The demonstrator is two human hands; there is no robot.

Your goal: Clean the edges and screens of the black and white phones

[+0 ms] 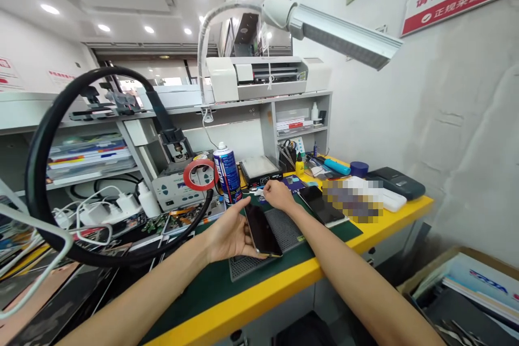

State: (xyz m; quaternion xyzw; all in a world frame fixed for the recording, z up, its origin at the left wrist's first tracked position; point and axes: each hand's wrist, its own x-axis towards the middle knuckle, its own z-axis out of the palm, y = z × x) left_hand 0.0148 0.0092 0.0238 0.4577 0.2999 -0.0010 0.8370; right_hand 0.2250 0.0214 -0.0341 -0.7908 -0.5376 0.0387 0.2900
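My left hand (pixel 231 232) is wrapped around a smartphone (pixel 263 231) with a dark screen, tilted over a grey perforated mat (pixel 290 227). Farther forward, my right hand (pixel 279 194) reaches past the phone's top end. Its fingers are closed beside small white items (pixel 255 191); what they pinch, if anything, is too small to make out. A second phone or screen (pixel 320 204), black-faced, lies to the right of my right forearm. Under the mat spreads a dark green work mat (pixel 214 292).
A blue spray can (pixel 227 173) stands behind my left hand, beside a red tape roll (pixel 199 174). A thick black hose (pixel 30 162) loops at left. The lamp (pixel 344 35) hangs overhead. A yellow bottle (pixel 299 165) and a black case (pixel 395 183) are at right, near the yellow table edge (pixel 243 311).
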